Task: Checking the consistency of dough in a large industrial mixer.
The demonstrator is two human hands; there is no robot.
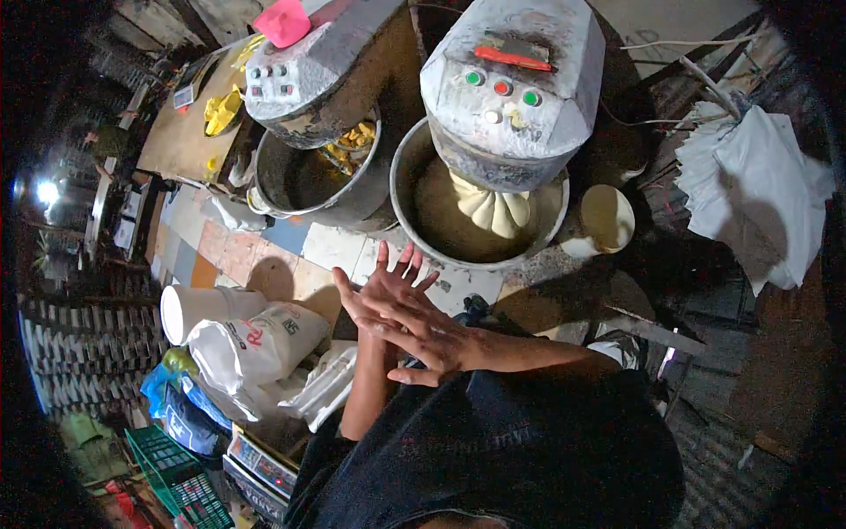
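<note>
In front of my body, my left hand (393, 284) is held out with its fingers stretched and spread. Across its palm or wrist lies my right hand (436, 339), fingers apart, seeming to touch it; the overlap hides part of the left palm. Neither hand holds anything. Just beyond them stands a big mixer (511, 97) with green and red buttons. Pale dough (493, 210) bulges in folds beneath its head, inside a round metal bowl (407, 216). A red-handled scraper (513, 58) rests on top of the mixer.
A second mixer (308, 84) at left has a bowl (275, 181) with yellow-orange pieces. A pink scoop (282, 22) sits on it. White sacks (260, 344) and a white bucket (207, 313) stand left of me. At right are a pale container (608, 219) and hanging white sacks (758, 185).
</note>
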